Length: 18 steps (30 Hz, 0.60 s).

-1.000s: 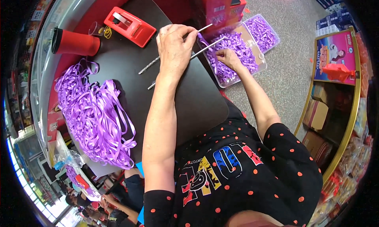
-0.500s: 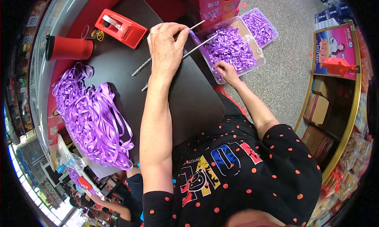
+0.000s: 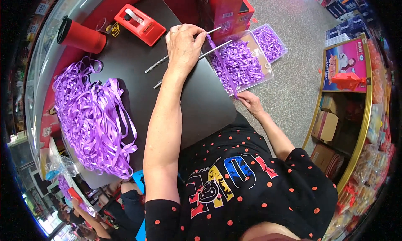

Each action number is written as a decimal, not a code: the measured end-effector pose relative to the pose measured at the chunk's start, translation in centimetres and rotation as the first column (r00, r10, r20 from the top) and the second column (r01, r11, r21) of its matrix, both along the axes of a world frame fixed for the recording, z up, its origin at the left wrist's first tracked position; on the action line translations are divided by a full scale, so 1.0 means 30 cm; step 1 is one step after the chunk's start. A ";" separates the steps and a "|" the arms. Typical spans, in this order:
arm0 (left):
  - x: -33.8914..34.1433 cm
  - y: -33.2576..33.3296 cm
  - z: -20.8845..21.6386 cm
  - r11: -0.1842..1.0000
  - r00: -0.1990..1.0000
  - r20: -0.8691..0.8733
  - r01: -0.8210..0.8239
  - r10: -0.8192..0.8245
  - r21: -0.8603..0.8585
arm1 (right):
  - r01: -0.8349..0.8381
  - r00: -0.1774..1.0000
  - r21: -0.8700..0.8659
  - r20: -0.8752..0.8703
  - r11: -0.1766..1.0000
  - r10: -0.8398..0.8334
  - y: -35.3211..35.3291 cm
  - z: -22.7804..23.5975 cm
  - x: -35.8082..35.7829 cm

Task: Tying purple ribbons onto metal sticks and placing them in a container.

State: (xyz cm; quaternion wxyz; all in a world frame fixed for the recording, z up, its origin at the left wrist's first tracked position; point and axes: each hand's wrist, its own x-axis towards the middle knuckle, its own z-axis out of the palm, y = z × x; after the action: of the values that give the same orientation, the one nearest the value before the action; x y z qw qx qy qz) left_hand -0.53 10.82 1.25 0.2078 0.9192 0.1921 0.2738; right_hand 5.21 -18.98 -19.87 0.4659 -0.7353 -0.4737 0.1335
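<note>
A purple ribbon strand (image 3: 226, 71) runs taut between my two hands. My left hand (image 3: 184, 44) is closed over one thin metal rod (image 3: 155, 64) and the ribbon's upper end; its fingers partly hide the hold. A second metal rod (image 3: 215, 49) lies beside it, and the ribbon crosses it. Both rods stick out past the table's far right edge. Lower right, off the table edge, my right hand (image 3: 251, 103) pinches the ribbon's other end. Beneath the strand stands a clear plastic box (image 3: 268, 78) full of short purple ribbon pieces (image 3: 240, 63).
A big heap of long purple ribbons (image 3: 94, 119) covers the left of the dark table (image 3: 205, 102). Behind it stand a red tumbler (image 3: 83, 36) and a red tape dispenser (image 3: 140, 24). A second tub (image 3: 270, 42) of ribbon pieces and a gold-edged shelf (image 3: 360, 134) are on the right.
My right hand has moved from over the box back toward my body, and a ribbon now stretches from it to the rods. My left hand keeps its place at the rods. The view has shifted slightly.
</note>
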 end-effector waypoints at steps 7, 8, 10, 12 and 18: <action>0.003 0.000 -0.013 0.999 1.000 0.026 -0.014 0.015 -0.046 | 0.046 0.996 -0.146 0.078 0.988 -0.035 -0.164 0.197 -0.073; 0.004 0.002 -0.014 0.999 0.999 0.034 -0.017 0.019 -0.051 | 0.044 0.996 -0.150 0.086 0.988 -0.031 -0.187 0.225 -0.084; 0.000 0.006 -0.013 1.000 1.000 -0.004 -0.014 0.014 -0.005 | 0.013 0.948 -0.024 0.319 1.000 -0.005 -0.209 0.355 -0.110; -0.001 0.004 -0.004 1.000 1.000 -0.005 -0.015 0.015 -0.015 | -0.009 0.913 -0.038 0.408 0.999 0.024 -0.234 0.483 -0.139; 0.000 0.006 -0.008 0.999 1.000 -0.006 -0.003 0.002 -0.036 | -0.164 0.960 0.039 0.238 0.986 0.150 -0.258 0.601 -0.158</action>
State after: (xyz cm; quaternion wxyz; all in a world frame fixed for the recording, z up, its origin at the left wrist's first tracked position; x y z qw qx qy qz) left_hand -0.52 11.00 1.01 0.2235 0.9159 0.1988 0.2676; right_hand 0.46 -26.73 -1.83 0.4160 -0.6919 -0.5860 0.0685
